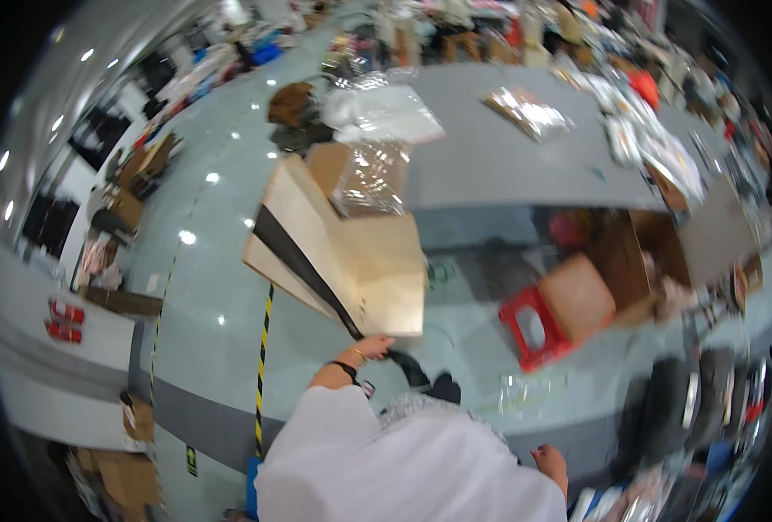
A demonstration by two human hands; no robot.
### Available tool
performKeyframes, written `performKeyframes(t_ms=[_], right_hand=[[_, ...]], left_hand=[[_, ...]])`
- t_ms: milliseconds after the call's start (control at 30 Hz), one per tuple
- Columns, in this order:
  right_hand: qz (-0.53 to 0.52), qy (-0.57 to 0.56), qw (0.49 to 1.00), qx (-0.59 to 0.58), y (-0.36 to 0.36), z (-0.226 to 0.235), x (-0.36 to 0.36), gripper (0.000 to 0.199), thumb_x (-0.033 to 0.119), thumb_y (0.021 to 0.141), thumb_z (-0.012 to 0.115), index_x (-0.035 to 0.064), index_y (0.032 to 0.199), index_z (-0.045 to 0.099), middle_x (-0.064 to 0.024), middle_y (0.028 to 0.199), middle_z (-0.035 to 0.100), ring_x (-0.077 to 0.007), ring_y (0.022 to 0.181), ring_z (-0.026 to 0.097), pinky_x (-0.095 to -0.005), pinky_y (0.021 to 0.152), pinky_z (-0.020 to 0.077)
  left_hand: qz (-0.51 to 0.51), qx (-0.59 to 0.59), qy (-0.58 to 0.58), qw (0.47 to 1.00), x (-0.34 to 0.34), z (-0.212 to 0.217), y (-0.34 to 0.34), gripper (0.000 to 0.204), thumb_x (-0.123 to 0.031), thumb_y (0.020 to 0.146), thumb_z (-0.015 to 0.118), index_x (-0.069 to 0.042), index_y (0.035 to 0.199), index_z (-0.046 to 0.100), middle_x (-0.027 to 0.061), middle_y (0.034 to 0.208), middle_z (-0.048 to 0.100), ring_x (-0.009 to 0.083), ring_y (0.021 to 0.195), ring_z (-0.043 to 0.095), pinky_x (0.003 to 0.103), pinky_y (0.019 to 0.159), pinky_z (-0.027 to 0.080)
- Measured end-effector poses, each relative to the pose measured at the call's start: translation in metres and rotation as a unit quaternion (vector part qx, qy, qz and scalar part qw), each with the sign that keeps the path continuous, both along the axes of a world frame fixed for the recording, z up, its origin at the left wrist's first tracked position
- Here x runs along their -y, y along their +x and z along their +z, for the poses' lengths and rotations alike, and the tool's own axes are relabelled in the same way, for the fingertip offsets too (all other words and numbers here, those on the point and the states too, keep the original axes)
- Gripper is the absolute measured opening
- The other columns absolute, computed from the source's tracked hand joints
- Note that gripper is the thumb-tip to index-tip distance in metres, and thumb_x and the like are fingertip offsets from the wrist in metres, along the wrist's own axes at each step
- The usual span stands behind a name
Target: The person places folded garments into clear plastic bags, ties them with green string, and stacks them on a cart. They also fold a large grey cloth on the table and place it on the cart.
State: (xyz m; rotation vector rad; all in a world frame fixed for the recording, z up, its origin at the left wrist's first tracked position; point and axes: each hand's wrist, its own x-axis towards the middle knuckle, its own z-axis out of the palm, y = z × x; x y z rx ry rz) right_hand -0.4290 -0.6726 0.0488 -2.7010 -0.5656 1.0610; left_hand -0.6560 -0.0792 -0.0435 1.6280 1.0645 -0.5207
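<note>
So I'm looking down at a big open pale cardboard box (351, 252) sitting on the glossy grey-green floor (220, 287), flaps spread out, with a dark strip running along its near edge. It's holding a crinkly clear plastic bag (368, 178) up at its far end, and I can't make out what's inside the bag. The rest of the box interior is looking bare from here.

The left hand (375, 348) is reaching out from a white sleeve (334, 435), wearing a dark wristband and a thin bracelet, and it's closing its fingers around the near corner of that box, right where the dark strip ends. The right hand (551, 461) is hanging low by my side, well apart from the box, touching nothing; whether it's curled or spread, I can't tell.

Off to the right, a red plastic stool (529, 335) is lying tipped on the floor, just beside a brown cardboard box (577, 296). Behind all that, a long grey bench (507, 157) is carrying a clear packet of brownish stuff (525, 109) and more bagged items along its right edge. A yellow-and-black striped line (264, 348) is running across the floor to the left of the box.
</note>
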Motion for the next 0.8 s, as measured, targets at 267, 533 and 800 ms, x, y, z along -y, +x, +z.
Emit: performKeyframes(t_ms=[267, 533, 800], right_hand=[[0.275, 0.158, 0.943, 0.096, 0.207, 0.069, -0.357, 0.039, 0.041, 0.089, 0.064, 0.0054, 0.104, 0.070, -0.0198, 0.092, 0.071, -0.0370, 0.090, 0.068, -0.0460, 0.079, 0.0536], [0.403, 0.271, 0.872, -0.059, 0.318, 0.085, -0.684, 0.040, 0.040, 0.096, 0.060, 0.0054, 0.113, 0.067, -0.0167, 0.108, 0.070, -0.0355, 0.104, 0.065, -0.0436, 0.088, 0.0522], [0.493, 0.364, 0.789, -0.050, 0.347, 0.054, -1.017, 0.070, 0.054, 0.094, 0.058, -0.0031, 0.135, 0.053, -0.0247, 0.136, 0.055, -0.0376, 0.127, 0.052, -0.0423, 0.107, 0.0409]], left_hand=[[0.494, 0.319, -0.051, 0.807, -0.153, 0.054, 0.126, 0.080, -0.063, 0.092, 0.057, -0.002, 0.139, 0.038, 0.0187, 0.118, 0.057, 0.0276, 0.096, 0.064, 0.038, 0.083, 0.056], [0.695, 0.375, 0.003, 0.613, -0.287, 0.056, 0.179, 0.066, -0.058, 0.087, 0.068, -0.014, 0.133, 0.052, 0.0007, 0.107, 0.058, 0.0138, 0.089, 0.055, 0.031, 0.081, 0.047], [0.746, 0.454, 0.061, 0.483, -0.311, 0.041, 0.221, 0.072, -0.042, 0.094, 0.067, -0.002, 0.146, 0.038, 0.0060, 0.142, 0.049, 0.0184, 0.127, 0.047, 0.034, 0.108, 0.036]])
